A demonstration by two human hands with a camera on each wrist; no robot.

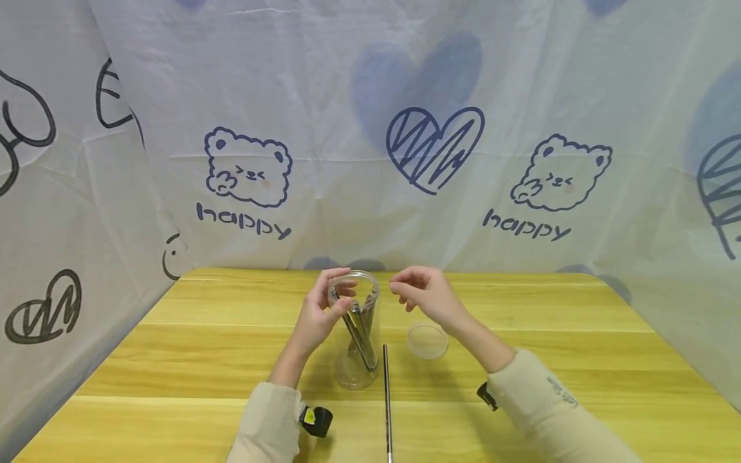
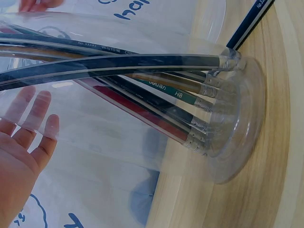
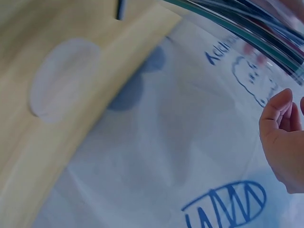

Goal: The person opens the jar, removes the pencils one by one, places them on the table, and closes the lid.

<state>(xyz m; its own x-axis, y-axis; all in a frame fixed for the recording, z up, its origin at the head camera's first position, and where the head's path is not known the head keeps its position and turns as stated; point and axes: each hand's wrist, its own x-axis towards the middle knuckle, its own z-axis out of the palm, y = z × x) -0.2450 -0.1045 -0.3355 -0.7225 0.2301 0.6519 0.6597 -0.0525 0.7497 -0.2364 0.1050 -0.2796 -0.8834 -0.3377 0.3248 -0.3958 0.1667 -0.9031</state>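
Observation:
A clear plastic jar (image 1: pixel 347 378) stands upright on the table, holding several pencils (image 1: pixel 360 341) that lean inside it. My left hand (image 1: pixel 320 312) grips the jar near its rim, thumb on the near side and fingers around the far side. In the left wrist view the pencils (image 2: pixel 156 66) are dark, green, brown and red, their metal-ringed ends down at the jar's base (image 2: pixel 244 137). Just right of the rim, my right hand (image 1: pixel 431 297) hovers with loosely bent fingers and nothing in them. A single dark pencil (image 1: pixel 388 399) lies beside the jar.
A round clear lid (image 1: pixel 427 341) lies flat on the wood-grain table (image 1: pixel 202 360), right of the jar. Behind the table hangs a white cloth (image 1: pixel 336 180) printed with bears and hearts. Dark wrist cameras (image 1: pixel 316 421) sit at both sleeves.

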